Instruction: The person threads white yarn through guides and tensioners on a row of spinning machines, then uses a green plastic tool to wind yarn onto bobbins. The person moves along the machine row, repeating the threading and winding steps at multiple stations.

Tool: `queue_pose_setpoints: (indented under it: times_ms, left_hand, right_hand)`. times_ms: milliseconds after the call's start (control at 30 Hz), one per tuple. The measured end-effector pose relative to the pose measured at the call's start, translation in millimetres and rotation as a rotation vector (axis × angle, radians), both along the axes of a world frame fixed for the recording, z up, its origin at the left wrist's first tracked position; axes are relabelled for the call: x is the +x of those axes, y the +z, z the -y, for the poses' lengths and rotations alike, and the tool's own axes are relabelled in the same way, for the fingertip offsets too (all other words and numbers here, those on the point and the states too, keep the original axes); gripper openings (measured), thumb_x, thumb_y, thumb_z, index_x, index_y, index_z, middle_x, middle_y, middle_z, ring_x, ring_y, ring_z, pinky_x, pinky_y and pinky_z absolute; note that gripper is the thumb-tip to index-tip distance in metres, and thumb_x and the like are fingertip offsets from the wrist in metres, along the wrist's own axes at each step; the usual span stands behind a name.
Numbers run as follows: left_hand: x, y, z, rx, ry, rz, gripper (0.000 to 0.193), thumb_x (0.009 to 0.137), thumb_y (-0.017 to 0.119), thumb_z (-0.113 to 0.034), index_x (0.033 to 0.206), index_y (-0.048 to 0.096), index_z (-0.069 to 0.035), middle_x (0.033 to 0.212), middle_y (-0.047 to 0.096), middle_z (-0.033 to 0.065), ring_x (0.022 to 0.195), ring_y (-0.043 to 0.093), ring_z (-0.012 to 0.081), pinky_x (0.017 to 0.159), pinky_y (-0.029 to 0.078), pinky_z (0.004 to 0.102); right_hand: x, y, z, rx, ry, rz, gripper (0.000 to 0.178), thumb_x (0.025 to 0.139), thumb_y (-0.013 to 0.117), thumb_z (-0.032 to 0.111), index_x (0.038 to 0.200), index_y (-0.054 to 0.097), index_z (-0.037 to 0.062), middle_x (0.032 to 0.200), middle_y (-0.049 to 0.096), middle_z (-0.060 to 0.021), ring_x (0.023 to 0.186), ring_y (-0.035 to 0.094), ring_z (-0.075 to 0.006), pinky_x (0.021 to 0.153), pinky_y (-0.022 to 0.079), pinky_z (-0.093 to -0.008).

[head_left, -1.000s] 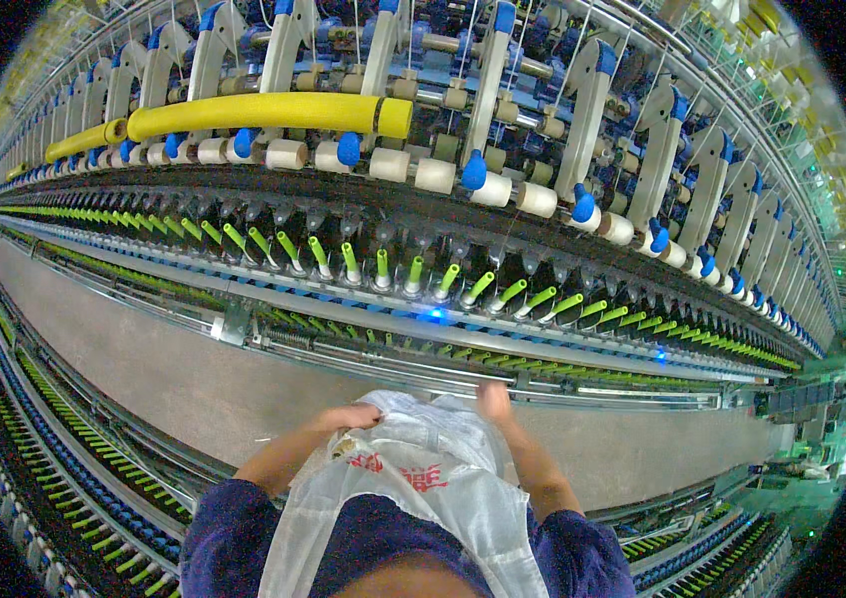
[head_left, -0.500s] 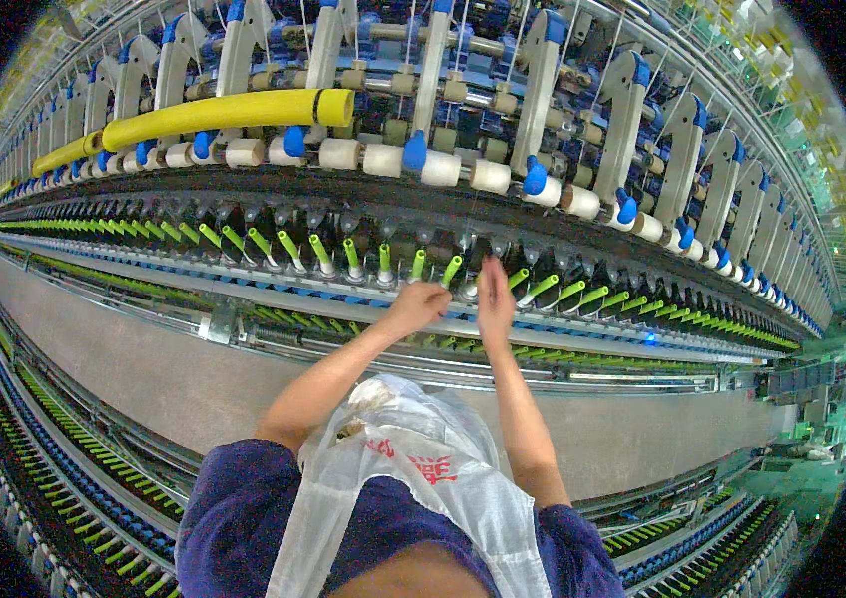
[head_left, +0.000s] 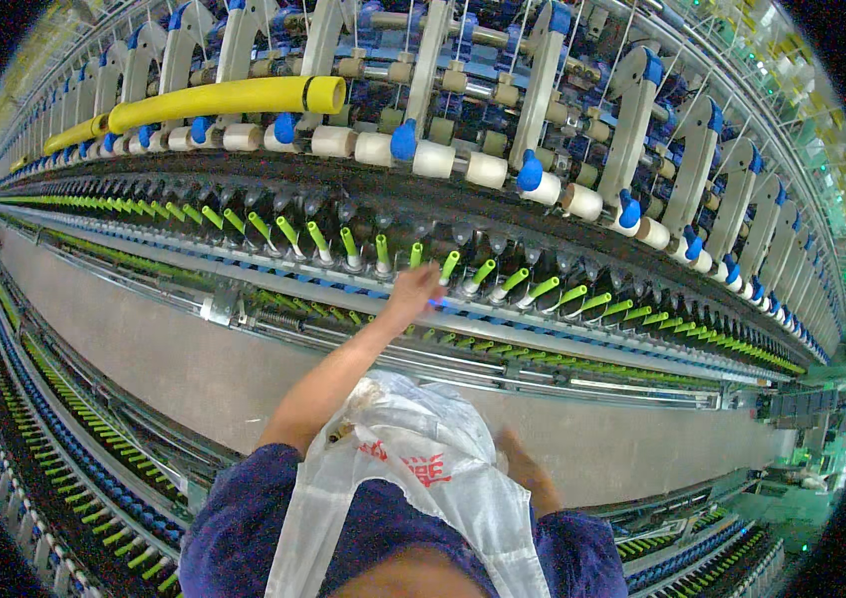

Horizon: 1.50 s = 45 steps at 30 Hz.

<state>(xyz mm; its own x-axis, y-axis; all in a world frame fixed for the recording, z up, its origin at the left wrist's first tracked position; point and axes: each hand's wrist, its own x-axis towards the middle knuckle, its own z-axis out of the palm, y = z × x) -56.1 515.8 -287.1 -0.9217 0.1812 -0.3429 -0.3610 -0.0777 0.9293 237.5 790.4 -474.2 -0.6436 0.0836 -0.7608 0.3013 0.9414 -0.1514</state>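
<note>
A long metal spinning machine (head_left: 503,218) is stretching across the view, its lines bending toward the rim. Facing it, a translucent white apron (head_left: 408,444) is creasing like thin, soft plastic. A smooth yellow tube (head_left: 219,102) is lying along matte, barrel-shaped white rollers (head_left: 433,159). The left hand (head_left: 413,292) is bunching its fingers near a slim green tube (head_left: 416,254) standing in the machine's row, while the right hand (head_left: 511,444) is blurring beside the apron; whether either is grasping anything, I cannot tell. The green tube is probably being light, stiff and slightly slippery, its exposed upper shaft offering the surest hold.
</note>
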Motion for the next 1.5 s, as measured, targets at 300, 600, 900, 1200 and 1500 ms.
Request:
queue_pose_setpoints:
  times_ms: [300,600,900,1200,1500]
  left_hand:
    - [-34.1,23.0,-42.6,-0.431,0.482,-0.763,0.044,0.092,0.052,-0.019,0.13,0.041,-0.001,0.095,0.055,0.0122,0.08,0.055,0.0217,0.071,0.047,0.0332]
    - [-92.4,92.0,-106.8,-0.182,0.807,-0.317,0.052,0.096,0.037,-0.032,0.139,0.027,-0.005,0.124,0.03,0.0231,0.111,0.035,0.039,0.093,0.033,0.0475]
    - [-91.5,94.0,-120.4,0.131,0.894,-0.386,0.041,0.094,0.046,-0.025,0.133,0.045,-0.011,0.118,0.036,0.017,0.107,0.041,0.0305,0.092,0.035,0.0402]
    - [-38.0,-7.9,-45.9,0.051,0.693,-0.417,0.024,0.092,0.051,-0.017,0.109,0.054,-0.001,0.096,0.055,0.0077,0.077,0.055,0.015,0.068,0.047,0.0277]
    - [10.5,-38.3,-12.0,-0.364,0.341,-0.413,0.02,0.09,0.053,-0.017,0.102,0.059,-0.002,0.082,0.06,0.0106,0.071,0.058,0.0171,0.064,0.046,0.0298]
  right_hand:
    - [214.4,-13.7,-90.7,0.065,-0.479,-0.08,0.026,0.081,0.055,0.021,0.098,0.061,0.0021,0.093,0.064,-0.0158,0.083,0.062,-0.0258,0.07,0.05,-0.0365]
    - [53.9,-81.7,-52.1,-0.379,-0.629,-0.475,0.032,0.078,0.057,0.011,0.109,0.063,0.0011,0.096,0.067,-0.013,0.083,0.062,-0.0192,0.071,0.05,-0.0349]
    - [15.8,-15.3,-42.3,-0.3,-0.367,-0.56,0.023,0.081,0.056,0.013,0.095,0.068,-0.0006,0.085,0.069,-0.0109,0.073,0.064,-0.0177,0.067,0.051,-0.035]
    - [-113.0,294.8,32.7,-1.24,0.192,-0.326,0.02,0.083,0.063,0.022,0.079,0.067,0.0029,0.083,0.065,-0.0042,0.069,0.052,-0.0133,0.066,0.044,-0.031]
    - [-129.9,313.4,135.2,-0.005,1.451,-0.423,0.022,0.071,0.063,0.018,0.088,0.069,0.0051,0.097,0.058,-0.0135,0.097,0.052,-0.0248,0.07,0.041,-0.0403]
